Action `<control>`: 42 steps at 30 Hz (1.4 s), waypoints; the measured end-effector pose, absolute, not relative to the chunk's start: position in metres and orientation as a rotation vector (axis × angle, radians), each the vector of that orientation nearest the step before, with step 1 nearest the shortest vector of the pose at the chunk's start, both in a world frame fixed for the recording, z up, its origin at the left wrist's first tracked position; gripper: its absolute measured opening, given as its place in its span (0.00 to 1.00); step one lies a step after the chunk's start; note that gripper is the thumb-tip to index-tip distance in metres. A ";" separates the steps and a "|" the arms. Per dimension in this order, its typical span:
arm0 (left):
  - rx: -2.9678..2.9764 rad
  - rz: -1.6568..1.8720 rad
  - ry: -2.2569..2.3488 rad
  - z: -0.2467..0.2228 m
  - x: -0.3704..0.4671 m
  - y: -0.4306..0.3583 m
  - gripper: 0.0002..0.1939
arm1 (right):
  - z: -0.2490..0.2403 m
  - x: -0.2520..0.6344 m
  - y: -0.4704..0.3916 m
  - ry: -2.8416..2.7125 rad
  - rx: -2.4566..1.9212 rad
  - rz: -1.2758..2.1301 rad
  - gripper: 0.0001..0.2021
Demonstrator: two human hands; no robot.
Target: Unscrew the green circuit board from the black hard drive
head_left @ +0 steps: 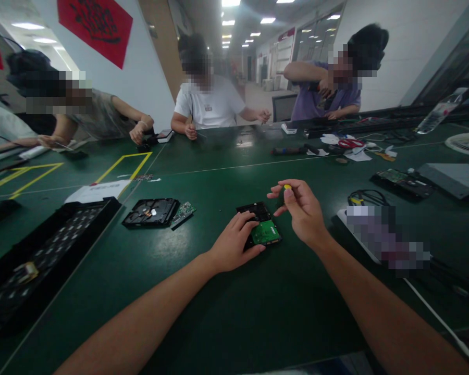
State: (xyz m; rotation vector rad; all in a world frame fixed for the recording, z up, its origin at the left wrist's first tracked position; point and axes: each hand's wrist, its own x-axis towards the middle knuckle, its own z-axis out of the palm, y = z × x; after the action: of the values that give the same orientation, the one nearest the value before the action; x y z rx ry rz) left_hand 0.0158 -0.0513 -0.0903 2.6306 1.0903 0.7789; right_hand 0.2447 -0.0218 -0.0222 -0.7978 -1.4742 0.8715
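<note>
A black hard drive with a green circuit board lies on the green table in front of me. My left hand rests on its left side, fingers spread over the drive and thumb along its near edge. Just right of and above the drive, my right hand is closed round a small screwdriver with a yellow-topped dark handle. The screwdriver's tip is too small to make out. To the left, another black drive lies beside a loose circuit board.
A long black tray stands at the left. On the right are a pale-edged device, cables, another drive and a grey box. Three people sit across the table, near tools, scraps and a bottle.
</note>
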 end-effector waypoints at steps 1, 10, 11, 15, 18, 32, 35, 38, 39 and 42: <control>2.633 0.776 1.091 -0.090 0.016 -0.051 0.31 | -0.022 0.245 -0.022 -1.481 -0.800 0.865 0.15; 2.633 0.781 1.085 -0.092 0.016 -0.050 0.31 | -0.029 0.248 -0.019 -1.517 -0.871 0.799 0.16; 2.632 0.782 1.084 -0.092 0.016 -0.050 0.31 | -0.030 0.248 -0.018 -1.514 -0.873 0.794 0.16; 2.628 0.788 1.080 -0.091 0.016 -0.050 0.31 | -0.031 0.246 -0.018 -1.476 -0.835 0.811 0.18; 2.641 0.783 1.088 -0.092 0.016 -0.050 0.31 | -0.028 0.245 -0.019 -1.458 -0.776 0.869 0.15; 2.633 0.773 1.096 -0.090 0.016 -0.051 0.31 | -0.025 0.245 -0.022 -1.516 -0.842 0.808 0.15; 2.644 0.778 1.084 -0.091 0.016 -0.050 0.31 | -0.023 0.244 -0.022 -1.483 -0.794 0.850 0.17; 2.647 0.786 1.081 -0.092 0.016 -0.050 0.31 | -0.023 0.243 -0.022 -1.449 -0.765 0.870 0.16; 2.645 0.788 1.080 -0.092 0.016 -0.050 0.31 | -0.023 0.242 -0.022 -1.447 -0.764 0.872 0.16; 2.638 0.791 1.085 -0.092 0.016 -0.050 0.31 | -0.026 0.242 -0.020 -1.454 -0.769 0.857 0.15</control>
State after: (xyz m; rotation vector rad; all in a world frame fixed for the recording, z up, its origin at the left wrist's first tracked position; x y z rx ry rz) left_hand 0.0158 -0.0500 -0.0919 2.6379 1.0845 0.7905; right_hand 0.2423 -0.0203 -0.0258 -0.7693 -1.4540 0.8574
